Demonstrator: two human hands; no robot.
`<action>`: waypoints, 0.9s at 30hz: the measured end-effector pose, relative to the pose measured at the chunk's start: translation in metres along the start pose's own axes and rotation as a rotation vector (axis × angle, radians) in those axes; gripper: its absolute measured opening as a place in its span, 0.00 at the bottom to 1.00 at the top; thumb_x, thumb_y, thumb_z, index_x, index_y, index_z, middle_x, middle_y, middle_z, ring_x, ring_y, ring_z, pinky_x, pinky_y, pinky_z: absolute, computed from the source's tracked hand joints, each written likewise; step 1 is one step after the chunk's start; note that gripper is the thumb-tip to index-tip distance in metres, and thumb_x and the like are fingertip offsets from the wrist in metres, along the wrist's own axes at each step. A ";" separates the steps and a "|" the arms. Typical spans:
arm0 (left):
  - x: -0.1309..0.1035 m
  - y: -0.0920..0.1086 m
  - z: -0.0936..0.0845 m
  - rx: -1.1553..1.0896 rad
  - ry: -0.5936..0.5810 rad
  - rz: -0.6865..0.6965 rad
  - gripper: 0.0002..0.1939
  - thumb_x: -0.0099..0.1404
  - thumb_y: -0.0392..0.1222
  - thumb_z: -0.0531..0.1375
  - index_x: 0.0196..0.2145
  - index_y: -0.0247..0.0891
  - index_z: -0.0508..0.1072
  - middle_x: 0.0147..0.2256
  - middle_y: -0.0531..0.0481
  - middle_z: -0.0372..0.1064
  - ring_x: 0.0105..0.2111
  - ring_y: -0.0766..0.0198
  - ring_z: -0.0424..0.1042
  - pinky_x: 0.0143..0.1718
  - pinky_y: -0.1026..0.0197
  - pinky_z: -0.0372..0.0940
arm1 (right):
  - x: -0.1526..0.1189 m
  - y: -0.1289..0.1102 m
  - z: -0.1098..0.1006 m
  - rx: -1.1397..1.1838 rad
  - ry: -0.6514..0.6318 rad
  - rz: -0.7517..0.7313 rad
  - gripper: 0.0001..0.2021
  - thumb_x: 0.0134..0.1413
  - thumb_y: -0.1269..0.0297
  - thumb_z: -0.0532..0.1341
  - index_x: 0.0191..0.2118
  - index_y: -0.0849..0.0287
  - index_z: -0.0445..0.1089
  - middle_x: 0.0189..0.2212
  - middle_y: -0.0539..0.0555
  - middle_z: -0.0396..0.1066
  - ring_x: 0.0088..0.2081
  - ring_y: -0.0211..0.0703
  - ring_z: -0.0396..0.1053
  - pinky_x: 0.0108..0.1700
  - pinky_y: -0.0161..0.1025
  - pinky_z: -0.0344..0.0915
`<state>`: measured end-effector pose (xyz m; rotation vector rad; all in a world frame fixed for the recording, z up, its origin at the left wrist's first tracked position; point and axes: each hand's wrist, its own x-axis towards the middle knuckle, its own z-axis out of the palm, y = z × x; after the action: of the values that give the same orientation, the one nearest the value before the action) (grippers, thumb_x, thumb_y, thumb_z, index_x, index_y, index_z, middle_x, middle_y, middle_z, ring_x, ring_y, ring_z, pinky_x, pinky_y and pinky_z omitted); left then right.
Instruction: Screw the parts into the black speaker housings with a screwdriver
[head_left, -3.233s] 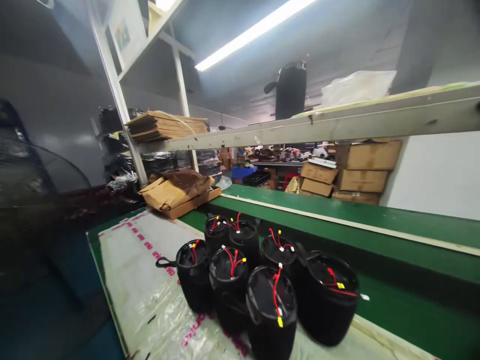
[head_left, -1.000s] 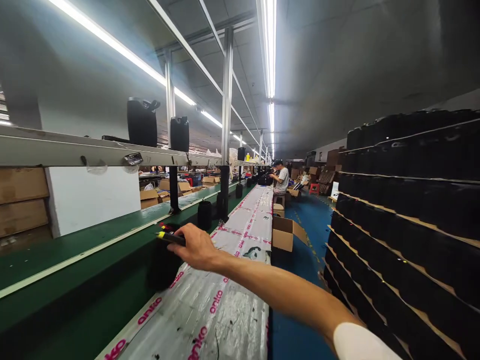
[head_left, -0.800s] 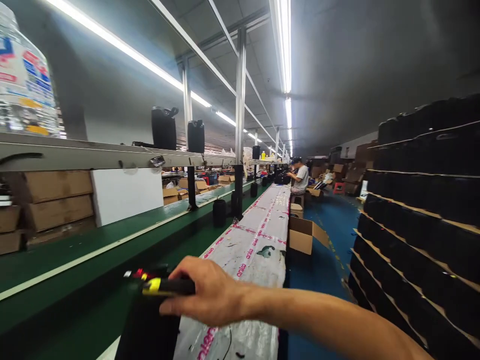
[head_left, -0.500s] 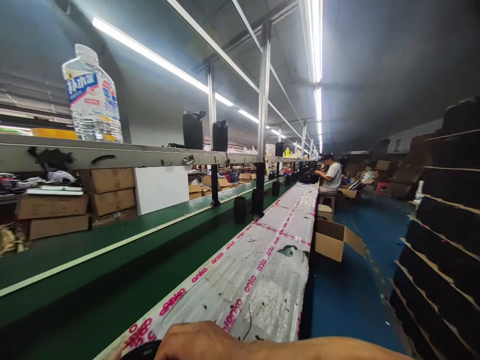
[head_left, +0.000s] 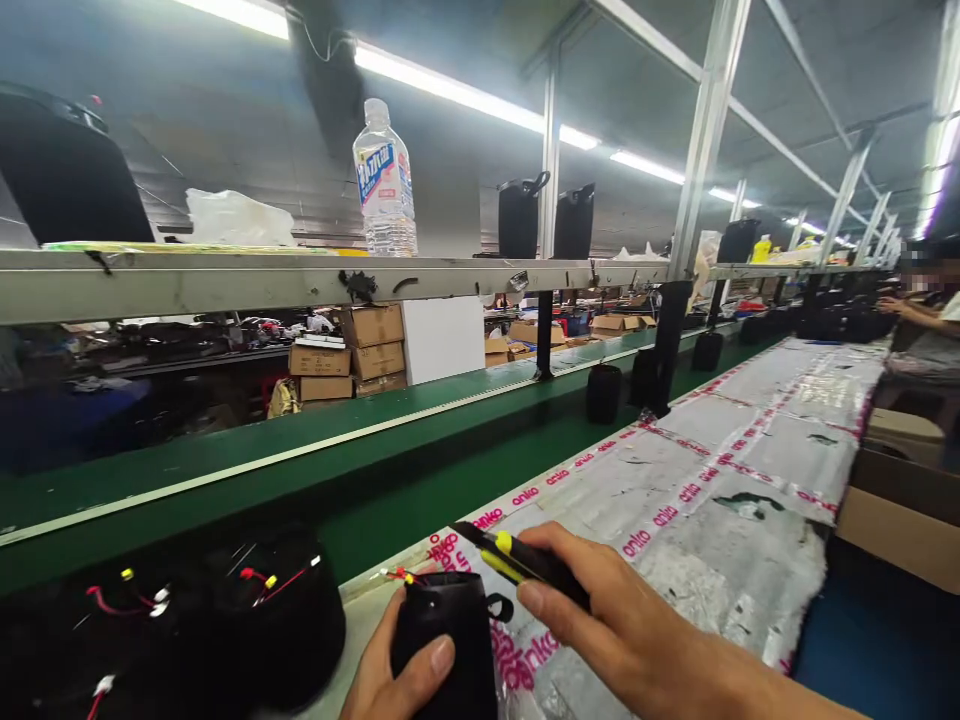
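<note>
My left hand (head_left: 401, 665) grips a black speaker housing (head_left: 450, 640) from its left side, thumb across the front. The housing has a small loop strap (head_left: 500, 606) at its upper right, and thin red wires with a yellow and a white connector (head_left: 405, 576) come out at its top. In my right hand (head_left: 592, 600) is a black and yellow utility knife (head_left: 517, 560), its dark tip pointing up and left just above the housing. To the left stand several more black housings (head_left: 262, 640) with red wires and connectors showing; their outlines blur together in shadow.
A white-wrapped bench (head_left: 675, 540) with pink print runs to the right alongside a green conveyor belt (head_left: 427, 470). Above the belt, a metal shelf (head_left: 450, 275) carries a water bottle (head_left: 386, 185) and black speakers (head_left: 517, 220). At far right are a person (head_left: 930, 320) and a cardboard box (head_left: 900, 520).
The view has swung left and down. My left hand and the housing have come into sight. My right hand, earlier low at the frame's bottom edge, now shows with the utility knife.
</note>
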<state>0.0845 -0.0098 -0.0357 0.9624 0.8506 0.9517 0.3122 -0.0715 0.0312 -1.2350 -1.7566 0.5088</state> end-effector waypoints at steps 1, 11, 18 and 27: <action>-0.002 0.001 0.001 -0.010 -0.015 0.004 0.47 0.48 0.58 0.74 0.60 0.37 0.66 0.47 0.38 0.81 0.49 0.38 0.78 0.52 0.46 0.71 | -0.003 0.003 0.000 -0.063 -0.010 -0.017 0.10 0.67 0.55 0.58 0.51 0.44 0.70 0.47 0.53 0.77 0.47 0.49 0.75 0.49 0.45 0.71; -0.013 0.013 0.013 0.130 -0.135 0.107 0.38 0.50 0.57 0.74 0.54 0.38 0.70 0.49 0.37 0.78 0.52 0.39 0.76 0.56 0.47 0.66 | -0.012 -0.001 0.003 -0.562 -0.237 -0.226 0.14 0.62 0.70 0.64 0.52 0.52 0.68 0.41 0.53 0.79 0.39 0.49 0.78 0.38 0.42 0.72; -0.015 0.014 0.011 0.358 -0.095 0.196 0.38 0.51 0.60 0.71 0.55 0.40 0.68 0.53 0.40 0.75 0.57 0.38 0.71 0.62 0.42 0.61 | -0.013 0.012 0.014 -0.817 -0.220 -0.426 0.13 0.60 0.62 0.69 0.40 0.56 0.63 0.31 0.47 0.74 0.26 0.46 0.75 0.23 0.42 0.63; -0.015 0.013 0.013 0.385 -0.057 0.213 0.37 0.52 0.58 0.70 0.54 0.38 0.67 0.51 0.39 0.77 0.53 0.40 0.74 0.57 0.44 0.64 | -0.018 0.018 0.017 -0.939 -0.170 -0.487 0.13 0.63 0.61 0.65 0.42 0.55 0.58 0.28 0.47 0.71 0.22 0.47 0.72 0.18 0.43 0.58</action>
<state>0.0878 -0.0245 -0.0168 1.4274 0.9140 0.9536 0.3089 -0.0778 0.0010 -1.2892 -2.4524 -0.5870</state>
